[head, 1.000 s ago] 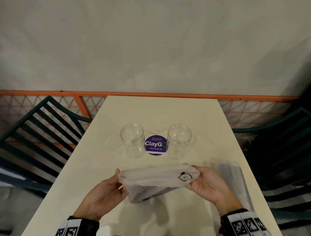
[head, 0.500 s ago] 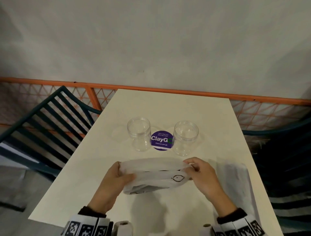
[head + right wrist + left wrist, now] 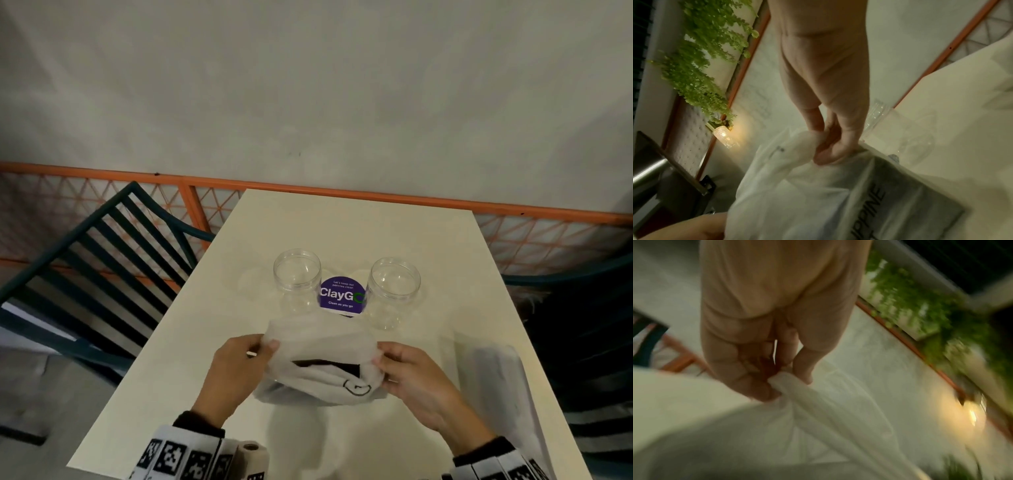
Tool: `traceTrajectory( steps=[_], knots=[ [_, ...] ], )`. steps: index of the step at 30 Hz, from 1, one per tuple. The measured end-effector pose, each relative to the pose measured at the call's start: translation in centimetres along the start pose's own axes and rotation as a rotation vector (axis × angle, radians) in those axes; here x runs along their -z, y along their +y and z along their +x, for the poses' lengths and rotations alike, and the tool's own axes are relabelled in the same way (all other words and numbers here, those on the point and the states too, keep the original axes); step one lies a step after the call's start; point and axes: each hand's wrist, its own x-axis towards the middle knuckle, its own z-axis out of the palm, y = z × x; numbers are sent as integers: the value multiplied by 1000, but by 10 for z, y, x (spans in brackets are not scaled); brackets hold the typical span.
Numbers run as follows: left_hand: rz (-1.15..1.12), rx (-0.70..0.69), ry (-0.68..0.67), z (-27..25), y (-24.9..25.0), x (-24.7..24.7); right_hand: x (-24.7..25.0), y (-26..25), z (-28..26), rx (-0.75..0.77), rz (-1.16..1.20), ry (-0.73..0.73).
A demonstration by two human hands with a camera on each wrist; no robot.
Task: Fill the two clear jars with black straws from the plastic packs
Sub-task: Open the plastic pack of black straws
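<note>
Two clear jars stand open and upright on the cream table (image 3: 342, 226): the left jar (image 3: 297, 279) and the right jar (image 3: 394, 291). In front of them I hold a frosted plastic pack (image 3: 322, 363) above the table. Its mouth gapes and black straws (image 3: 325, 364) show inside as a dark band. My left hand (image 3: 265, 346) pinches the pack's left edge (image 3: 785, 382). My right hand (image 3: 378, 359) pinches its right edge (image 3: 818, 146). A dark printed sheet (image 3: 900, 203) shows through the plastic in the right wrist view.
A purple round sticker (image 3: 342, 295) lies between the jars. A second frosted pack (image 3: 493, 387) lies flat at the table's right edge. Dark slatted chairs (image 3: 96, 267) flank the table, and an orange railing (image 3: 376, 197) runs behind it. A paper roll (image 3: 251, 459) sits by my left sleeve.
Both hands have shifted along the pack's top edge and drawn its mouth apart, so the black straws inside now show. The pack has tilted its opening toward me.
</note>
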Motion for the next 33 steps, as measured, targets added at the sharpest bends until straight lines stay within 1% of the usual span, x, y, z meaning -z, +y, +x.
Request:
traceTrajectory(
  steps=[1,3,4,6,8,10,12,13,15,17,18,19,21,22,23,25,27,28,30,31,33],
  knots=[
    [-144,68,-119,2,0,2,-1,0,0,-35,53,-29],
    [-517,228,-335,4,0,9,3,-4,1,-108,196,-70],
    [-676,316,-390,4,0,12,7,-6,3,-139,276,-77],
    [-864,458,-441,4,-1,15,11,-9,3,-150,404,-112],
    [-961,536,-442,3,-3,14,13,-8,5,-148,481,-132],
    [-995,547,-410,7,-5,14,16,-6,8,-156,532,-145],
    [-1000,519,-397,9,-4,14,18,-5,9,-153,540,-154],
    [-986,495,-408,8,-1,16,17,-7,6,-146,510,-167],
    [-895,392,-440,7,2,17,14,-9,1,-94,418,-190],
    [-743,310,-452,8,-2,17,11,-8,-3,-36,236,-153],
    [-646,278,-429,8,-4,15,8,-7,-4,-3,76,-103],
    [-549,246,-386,8,-6,13,4,-6,-5,32,-93,-21],
    [-388,192,-259,8,-3,7,-4,-8,-5,107,-349,196],
    [-333,172,-205,9,-2,5,-6,-8,-3,140,-444,299],
    [-284,146,-181,10,-2,4,-6,-8,-2,168,-521,377],
    [-198,101,-175,12,-7,3,-2,-8,0,191,-625,454],
    [-122,82,-206,12,-10,6,2,-4,0,157,-618,441],
    [-78,84,-229,12,-11,8,3,-2,0,131,-550,407],
    [36,71,-249,15,-17,9,4,-3,-1,69,-331,295],
    [108,45,-225,17,-20,10,4,-4,-2,41,-236,241],
    [222,-21,-93,21,-25,12,4,-7,-3,7,-150,142]
  ],
)
